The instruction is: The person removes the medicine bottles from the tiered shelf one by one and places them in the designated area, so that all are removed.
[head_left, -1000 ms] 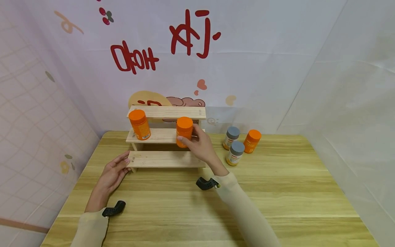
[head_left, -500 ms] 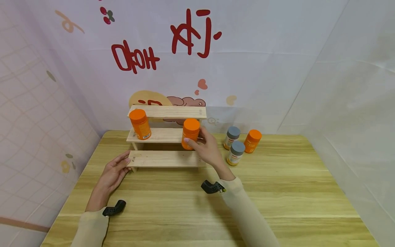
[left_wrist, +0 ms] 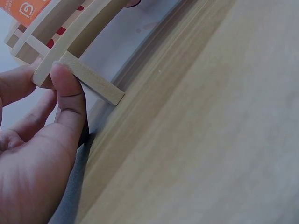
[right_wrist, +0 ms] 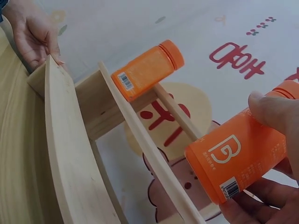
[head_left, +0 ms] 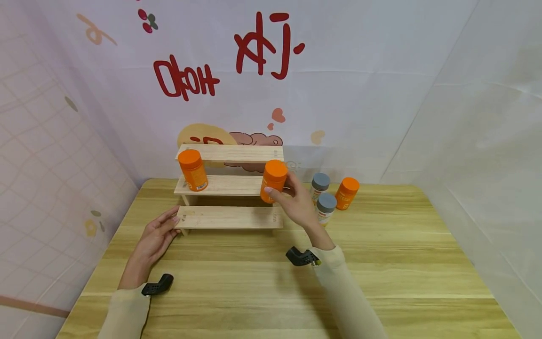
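Note:
My right hand (head_left: pixel 298 202) grips an orange bottle (head_left: pixel 274 181) by its side, near the right end of the three-step wooden shelf (head_left: pixel 228 217). In the right wrist view this bottle (right_wrist: pixel 233 151) looks clear of the boards, its label and barcode showing. Another orange bottle (head_left: pixel 194 172) stands at the left end of the middle board. At the lowest board's left end, my left hand (head_left: pixel 158 235) holds the shelf. The left wrist view shows the thumb (left_wrist: pixel 67 86) against the front corner and a finger on the board's end.
Right of the shelf, two grey-capped bottles (head_left: pixel 320 182) and a third orange bottle (head_left: pixel 347 194) stand on the wood-grain table (head_left: pixel 381 263). My right hand partly covers the grey-capped pair. A printed white cloth wall (head_left: pixel 360 103) rises behind the shelf.
My right hand has carried the orange bottle to the right along the shelf, dipping slightly and then rising. The left hand has stayed at the shelf's corner.

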Demonstrator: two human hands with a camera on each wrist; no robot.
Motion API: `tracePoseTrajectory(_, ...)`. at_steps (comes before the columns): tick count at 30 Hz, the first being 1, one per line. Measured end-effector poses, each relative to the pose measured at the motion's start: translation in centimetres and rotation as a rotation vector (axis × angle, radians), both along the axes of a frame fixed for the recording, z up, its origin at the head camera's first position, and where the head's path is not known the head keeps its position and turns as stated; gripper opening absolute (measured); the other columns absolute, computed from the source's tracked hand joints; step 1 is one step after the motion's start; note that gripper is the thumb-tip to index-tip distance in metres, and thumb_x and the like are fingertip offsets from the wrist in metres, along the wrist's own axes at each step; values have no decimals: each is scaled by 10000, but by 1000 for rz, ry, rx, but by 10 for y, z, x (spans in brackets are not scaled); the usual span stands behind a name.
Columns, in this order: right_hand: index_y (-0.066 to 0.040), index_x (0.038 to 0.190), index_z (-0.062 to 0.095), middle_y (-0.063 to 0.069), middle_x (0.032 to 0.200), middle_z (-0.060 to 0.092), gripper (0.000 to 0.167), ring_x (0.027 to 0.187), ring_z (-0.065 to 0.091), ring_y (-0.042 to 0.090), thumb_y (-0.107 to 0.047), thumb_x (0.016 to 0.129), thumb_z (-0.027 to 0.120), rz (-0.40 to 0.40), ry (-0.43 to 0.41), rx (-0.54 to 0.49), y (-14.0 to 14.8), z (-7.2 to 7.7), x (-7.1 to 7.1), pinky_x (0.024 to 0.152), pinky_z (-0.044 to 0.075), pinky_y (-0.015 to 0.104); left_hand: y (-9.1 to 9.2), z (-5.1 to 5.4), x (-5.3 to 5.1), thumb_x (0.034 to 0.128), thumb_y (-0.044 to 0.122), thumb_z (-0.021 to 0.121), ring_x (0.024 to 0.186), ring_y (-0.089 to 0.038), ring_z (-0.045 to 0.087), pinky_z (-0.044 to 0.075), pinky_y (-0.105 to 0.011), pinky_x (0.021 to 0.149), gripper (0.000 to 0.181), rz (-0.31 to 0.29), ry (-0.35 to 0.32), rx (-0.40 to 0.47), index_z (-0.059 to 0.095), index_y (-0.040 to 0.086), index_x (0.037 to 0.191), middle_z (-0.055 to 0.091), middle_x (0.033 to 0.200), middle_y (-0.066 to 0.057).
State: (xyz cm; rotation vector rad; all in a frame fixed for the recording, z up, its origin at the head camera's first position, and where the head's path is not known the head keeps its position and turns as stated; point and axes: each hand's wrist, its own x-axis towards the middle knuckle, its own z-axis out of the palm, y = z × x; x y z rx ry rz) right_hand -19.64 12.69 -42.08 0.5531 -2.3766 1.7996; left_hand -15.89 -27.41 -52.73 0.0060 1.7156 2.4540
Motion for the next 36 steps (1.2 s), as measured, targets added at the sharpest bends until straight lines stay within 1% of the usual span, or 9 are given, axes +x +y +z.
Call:
tracePoseTrajectory(8, -182, 1452, 527, 69, 1354, 636, 559, 1253, 620, 259, -282, 953, 759, -45, -8, 8, 17, 5, 1, 1102, 492, 457, -1, -1, 0, 1069, 55, 526, 1015, -48, 590, 534, -178, 805, 545, -3, 16, 33, 352, 42, 1586, 578, 1268, 51)
tracePoseTrajectory(13, -185, 1434, 538, 60, 1353, 629, 546, 1252, 616, 252, -299, 949, 763, -73, -17, 7, 28, 6, 1, 1106, 493, 445, -1, -2, 0, 1070, 49, 520, 1009, -47, 592, 535, -178, 802, 534, -4, 14, 36, 363, 44, 1581, 584, 1264, 55)
tracePoseTrajectory(18, -146, 1429, 537, 90, 1358, 630, 538, 1257, 610, 274, -268, 955, 759, -81, -15, -1, 40, 6, 1, 1110, 486, 465, -1, -2, 0, 1068, 49, 523, 997, -52, 591, 535, -183, 798, 502, -2, 14, 40, 413, 70, 1558, 591, 1257, 52)
tracePoseTrajectory(23, -163, 1456, 519, 100, 1373, 625, 557, 1266, 606, 285, -277, 962, 749, -98, -19, 7, 51, 9, 3, 1110, 478, 484, -1, -2, 0, 1069, 45, 519, 993, -53, 593, 536, -182, 798, 516, -2, 21, 46, 394, 56, 1570, 596, 1254, 51)
tracePoseTrajectory(26, -166, 1452, 516, 108, 1368, 632, 553, 1254, 615, 286, -286, 964, 747, -111, -24, 9, 58, 11, 4, 1090, 489, 479, -1, -3, 0, 1069, 41, 516, 985, -54, 596, 538, -181, 794, 483, 0, 26, 48, 440, 75, 1545, 600, 1249, 48)
tracePoseTrajectory(28, -151, 1446, 520, 115, 1364, 638, 543, 1247, 621, 285, -272, 967, 744, -121, -13, 12, 63, 11, 4, 1068, 508, 449, -1, -3, 0, 1069, 41, 518, 984, -56, 596, 539, -182, 793, 458, 0, 28, 47, 475, 93, 1522, 600, 1249, 46)
tracePoseTrajectory(30, -134, 1438, 526, 118, 1361, 643, 529, 1239, 626, 282, -252, 970, 741, -124, 6, 15, 67, 11, 4, 1030, 532, 365, 0, -3, 0, 1068, 46, 523, 988, -56, 595, 538, -182, 795, 444, -1, 27, 43, 494, 106, 1507, 596, 1253, 45)
tracePoseTrajectory(33, -118, 1434, 530, 116, 1363, 642, 519, 1233, 625, 273, -243, 974, 735, -126, 27, 17, 75, 10, 3, 969, 535, 243, 0, -2, 0, 1066, 57, 533, 985, -54, 591, 536, -180, 795, 504, 0, 21, 29, 418, 74, 1557, 584, 1258, 44)
tracePoseTrajectory(36, -134, 1443, 521, 101, 1375, 632, 533, 1245, 616, 259, -279, 976, 732, -136, 10, 17, 83, 10, 4, 966, 518, 189, 1, -1, 0, 1064, 62, 541, 975, -54, 591, 538, -180, 794, 542, 3, 18, 22, 375, 55, 1580, 577, 1260, 40)
